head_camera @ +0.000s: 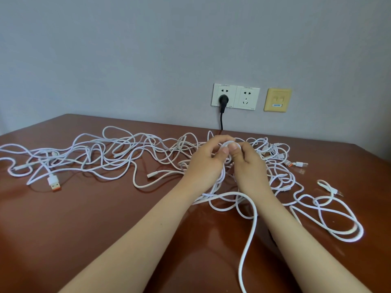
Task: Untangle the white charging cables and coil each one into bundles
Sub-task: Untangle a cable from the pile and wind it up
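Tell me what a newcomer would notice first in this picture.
A sprawling tangle of white cables covers the brown table from its left edge to its right. At the middle, the left hand and right hand pinch a small coil of cable between them. Behind, a black plug sits in the left wall socket.

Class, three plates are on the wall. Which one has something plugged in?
The leftmost white socket: a black plug sits in it. The middle white socket and the yellow plate on the right hold nothing.
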Motion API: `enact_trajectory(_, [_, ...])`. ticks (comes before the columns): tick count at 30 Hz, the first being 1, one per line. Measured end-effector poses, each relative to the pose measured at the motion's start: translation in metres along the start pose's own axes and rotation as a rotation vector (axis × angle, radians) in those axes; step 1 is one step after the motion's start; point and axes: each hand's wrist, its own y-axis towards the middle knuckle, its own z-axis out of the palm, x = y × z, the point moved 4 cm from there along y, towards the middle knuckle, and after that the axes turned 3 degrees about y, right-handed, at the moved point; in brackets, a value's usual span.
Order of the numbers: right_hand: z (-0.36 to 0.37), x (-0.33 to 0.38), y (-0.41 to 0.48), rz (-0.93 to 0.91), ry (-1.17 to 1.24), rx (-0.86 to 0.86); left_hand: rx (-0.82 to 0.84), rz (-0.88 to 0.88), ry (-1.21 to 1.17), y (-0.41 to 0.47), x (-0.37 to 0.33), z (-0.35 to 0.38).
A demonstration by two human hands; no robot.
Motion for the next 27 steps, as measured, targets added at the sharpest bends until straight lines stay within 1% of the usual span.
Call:
enact_trajectory(3, [0.01, -0.001, 0.002, 0.029, 0.171, 0.105, -0.085, -0.054, -0.155, 0.003, 0.004, -0.006])
enact_trajectory(4, [0.012, -0.001, 0.002, 0.034, 0.215, 0.111, -0.097, -0.071, -0.21, 0.003, 0.004, -0.007])
enact_trajectory(8, [0.006, -0.002, 0.002, 0.081, 0.34, 0.017, -0.051, -0.073, -0.283, 0.004, 0.001, -0.002])
enact_trajectory(11, [0.003, -0.003, 0.002, 0.144, 0.384, -0.009, -0.063, -0.11, -0.25, 0.004, 0.002, 0.002])
enact_trajectory(14, [0.004, -0.001, 0.001, 0.173, 0.381, 0.012, -0.077, -0.163, -0.147, 0.005, 0.004, -0.004])
enact_trajectory(17, [0.005, 0.003, 0.001, 0.126, 0.336, 0.062, -0.108, -0.192, -0.133, 0.003, 0.002, -0.013])
enact_trajectory(19, [0.004, 0.007, 0.003, 0.092, 0.331, 0.063, -0.139, -0.223, -0.176, 0.0, 0.002, -0.017])
enact_trajectory(21, [0.005, 0.009, 0.005, 0.128, 0.372, 0.102, -0.17, -0.262, -0.228, -0.002, 0.004, -0.018])
enact_trajectory(23, [0.007, 0.012, 0.006, 0.183, 0.378, 0.199, -0.2, -0.306, -0.291, -0.002, 0.007, -0.022])
enact_trajectory(25, [0.011, 0.016, 0.007, 0.217, 0.325, 0.315, -0.238, -0.342, -0.366, -0.001, 0.008, -0.03])
enact_trajectory(27, [0.014, 0.025, 0.008, 0.201, 0.239, 0.371, -0.294, -0.366, -0.426, 0.002, 0.005, -0.042])
